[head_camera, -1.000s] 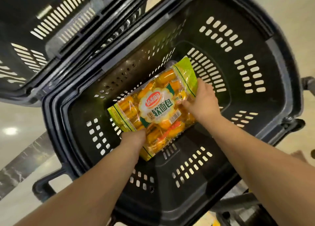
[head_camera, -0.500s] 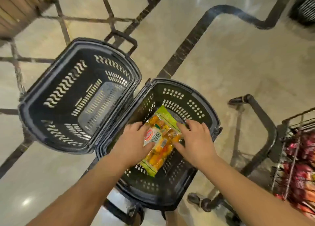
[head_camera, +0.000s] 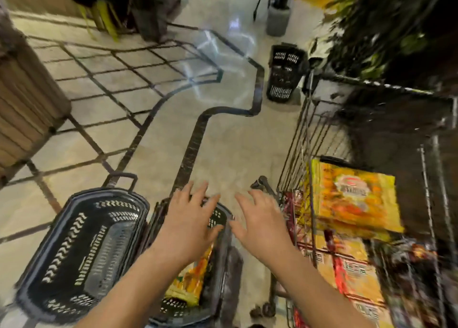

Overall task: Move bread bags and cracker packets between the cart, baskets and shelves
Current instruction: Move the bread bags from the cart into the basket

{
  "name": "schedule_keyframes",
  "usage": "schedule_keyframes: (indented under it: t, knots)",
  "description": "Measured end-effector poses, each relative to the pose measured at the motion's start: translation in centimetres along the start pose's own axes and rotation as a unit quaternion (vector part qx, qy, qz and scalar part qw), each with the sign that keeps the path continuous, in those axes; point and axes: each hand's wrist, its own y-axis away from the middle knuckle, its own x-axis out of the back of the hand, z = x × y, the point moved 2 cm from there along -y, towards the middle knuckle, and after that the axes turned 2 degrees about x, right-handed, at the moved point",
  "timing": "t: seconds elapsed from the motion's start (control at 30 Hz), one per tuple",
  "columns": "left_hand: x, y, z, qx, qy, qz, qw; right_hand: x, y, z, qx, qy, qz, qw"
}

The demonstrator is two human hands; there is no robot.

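Both are spread apart and hold nothing: the left grip (head_camera: 190,223) hovers over a black basket (head_camera: 218,218), with an orange bread bag (head_camera: 190,280) lying in it just beneath the wrist. To the right of the right grip (head_camera: 260,226), the wire cart (head_camera: 304,154) holds yellow bread bags (head_camera: 352,199) and red packets (head_camera: 291,204).

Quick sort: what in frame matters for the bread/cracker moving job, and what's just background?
Job: bread bag in the right basket; left basket; cart; yellow bag in it; left hand and right hand, both open.
Lying about: plant, grey pot, wooden stand.
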Motion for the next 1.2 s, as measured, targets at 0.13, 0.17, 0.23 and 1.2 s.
schedule_keyframes:
  t: [0.13,0.17,0.23,1.2]
  knots:
    - [2.1,-0.1,5.3,-0.091,-0.026,0.055,0.994,4.2,5.3,1.9,-0.080,-0.003,0.052,0.995]
    - [2.5,-0.1,6.7,-0.111,-0.021,0.052,0.992,5.0,6.8,2.5,-0.099,-0.001,0.053,0.994]
    - [3.0,0.1,9.3,-0.145,0.000,0.046,0.988,6.3,9.9,4.1,-0.138,-0.001,0.052,0.989]
    - [-1.3,-3.2,37.9,-0.104,0.012,-0.050,0.993,9.6,25.3,35.1,-0.214,-0.106,0.029,0.971]
